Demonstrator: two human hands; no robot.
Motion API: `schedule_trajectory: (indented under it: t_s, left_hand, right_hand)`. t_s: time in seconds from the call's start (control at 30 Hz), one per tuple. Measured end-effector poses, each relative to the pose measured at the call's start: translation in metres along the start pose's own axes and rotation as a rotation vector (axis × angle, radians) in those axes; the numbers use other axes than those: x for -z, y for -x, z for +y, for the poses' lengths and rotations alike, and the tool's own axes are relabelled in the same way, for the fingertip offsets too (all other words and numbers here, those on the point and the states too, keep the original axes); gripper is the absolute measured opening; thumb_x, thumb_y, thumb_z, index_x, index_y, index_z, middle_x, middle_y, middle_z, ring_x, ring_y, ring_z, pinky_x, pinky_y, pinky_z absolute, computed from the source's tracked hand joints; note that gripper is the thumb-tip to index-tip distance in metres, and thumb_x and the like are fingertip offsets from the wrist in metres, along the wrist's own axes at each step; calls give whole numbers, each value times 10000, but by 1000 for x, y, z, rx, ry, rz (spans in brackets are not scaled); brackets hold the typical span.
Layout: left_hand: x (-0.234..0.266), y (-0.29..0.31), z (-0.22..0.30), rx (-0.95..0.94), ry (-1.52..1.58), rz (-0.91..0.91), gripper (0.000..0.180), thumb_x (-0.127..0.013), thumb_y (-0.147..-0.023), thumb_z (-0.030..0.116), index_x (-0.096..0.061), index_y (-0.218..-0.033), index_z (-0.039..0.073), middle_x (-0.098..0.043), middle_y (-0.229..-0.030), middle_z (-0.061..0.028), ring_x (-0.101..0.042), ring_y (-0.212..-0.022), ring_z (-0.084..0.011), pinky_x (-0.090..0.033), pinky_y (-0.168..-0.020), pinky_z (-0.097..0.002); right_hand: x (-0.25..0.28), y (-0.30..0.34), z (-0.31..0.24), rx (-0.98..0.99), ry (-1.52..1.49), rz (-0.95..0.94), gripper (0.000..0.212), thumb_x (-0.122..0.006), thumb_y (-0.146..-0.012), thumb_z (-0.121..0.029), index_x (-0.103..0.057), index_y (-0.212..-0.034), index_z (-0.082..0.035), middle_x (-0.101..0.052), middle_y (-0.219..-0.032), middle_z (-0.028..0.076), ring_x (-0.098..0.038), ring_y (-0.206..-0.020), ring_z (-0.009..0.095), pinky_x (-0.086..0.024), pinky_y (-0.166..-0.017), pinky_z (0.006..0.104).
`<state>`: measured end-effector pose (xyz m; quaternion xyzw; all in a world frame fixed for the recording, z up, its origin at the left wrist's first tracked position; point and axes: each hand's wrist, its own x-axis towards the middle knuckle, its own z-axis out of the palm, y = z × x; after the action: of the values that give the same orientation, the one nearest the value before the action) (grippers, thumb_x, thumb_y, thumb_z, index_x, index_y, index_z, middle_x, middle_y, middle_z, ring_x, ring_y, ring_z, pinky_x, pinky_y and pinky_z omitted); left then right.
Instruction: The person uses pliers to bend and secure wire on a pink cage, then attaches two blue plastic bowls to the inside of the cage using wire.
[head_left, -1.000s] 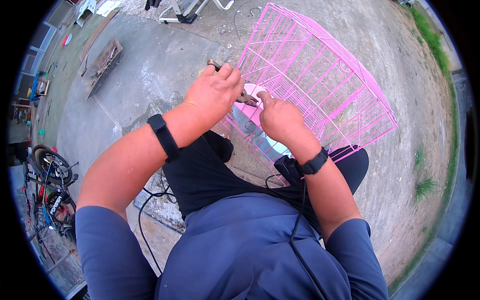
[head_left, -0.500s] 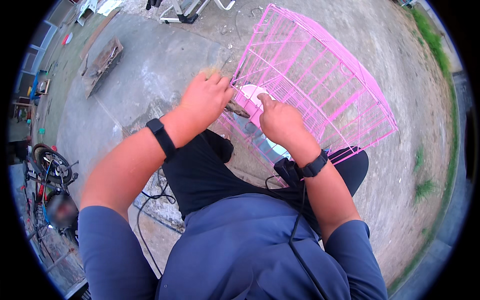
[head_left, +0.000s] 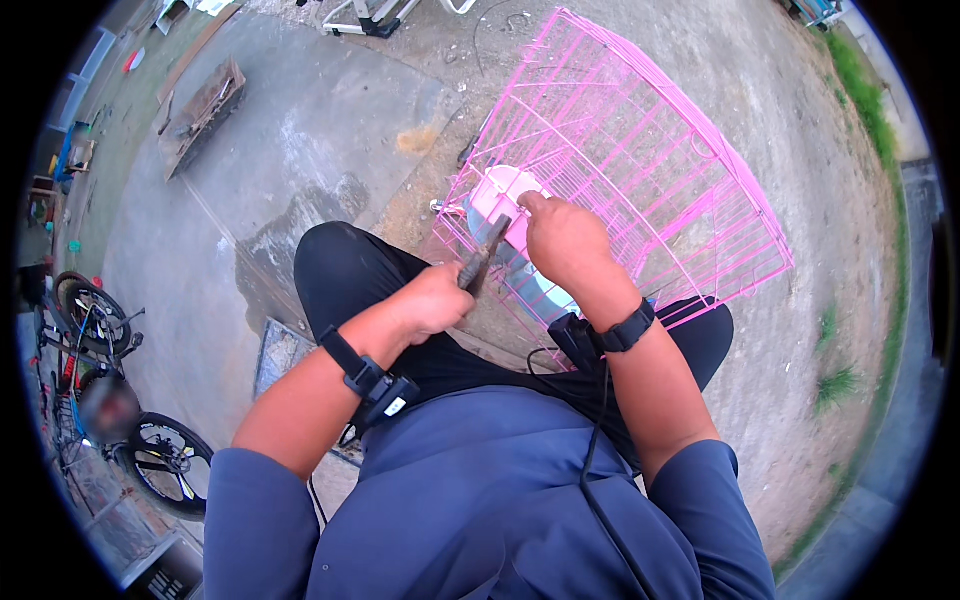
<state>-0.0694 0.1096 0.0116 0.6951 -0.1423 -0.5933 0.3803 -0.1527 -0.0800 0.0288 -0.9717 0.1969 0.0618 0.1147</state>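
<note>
While the left hand (head_left: 432, 300) sits close to the middle of the head view, a bit toward nine o'clock, its fingers are curled tight around some old, dark pliers (head_left: 483, 266). The pliers point up toward one o'clock. Their tip is at a pink and white plastic cup (head_left: 490, 190), but I can't tell if it touches. At two o'clock from the middle is the right hand (head_left: 567, 240), with its fingers bent in. Its fingertips are right by the cup and the wires, and I can't tell if they pinch anything. The big pink wire cage (head_left: 692, 133) is between one and two o'clock, with the cup at its near end. Black straps go around both wrists. A bike (head_left: 165, 465) is out past eight o'clock, and a wooden trough (head_left: 210, 115) lies at ten o'clock.
</note>
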Motion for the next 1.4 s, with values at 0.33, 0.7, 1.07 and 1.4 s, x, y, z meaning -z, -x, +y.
schedule_trajectory:
  t_s: [0.33,0.7,1.07,1.4]
  left_hand:
    - [-15,-3,-6,-4,173,-39,218,-551,-877,39,-582,-1087,-9,-652,-941,-119,-664,-756,-205,-529,-564,-328]
    - [-10,10,8,30,76,-42,152,-570,-885,54,-572,-1026,-4,-642,-817,-109,-618,-626,-195,-512,-511,-330]
    - [-8,-1,0,29,135,-76,184,-539,-880,23,-564,-1057,-17,-630,-907,-118,-667,-749,-210,-559,-523,-342]
    - [-1,9,9,54,303,-110,151,-588,-1001,152,-563,-1094,36,-652,-862,-71,-638,-619,-145,-398,-453,-246]
  right_hand:
    - [2,3,-2,-13,-3,-28,282,-514,-956,-127,-636,-1210,-121,-727,-951,188,-723,-828,367,-575,-685,488]
    - [-9,13,-6,-44,-21,-25,280,-529,-968,-134,-630,-1229,-134,-722,-966,174,-720,-833,369,-578,-678,475]
    - [-7,15,-9,-50,-23,-10,277,-537,-960,-132,-652,-1213,-132,-719,-977,165,-719,-831,362,-580,-674,465]
    - [-8,20,-10,-57,-41,-8,262,-543,-957,-133,-661,-1192,-139,-714,-946,158,-714,-795,364,-571,-645,465]
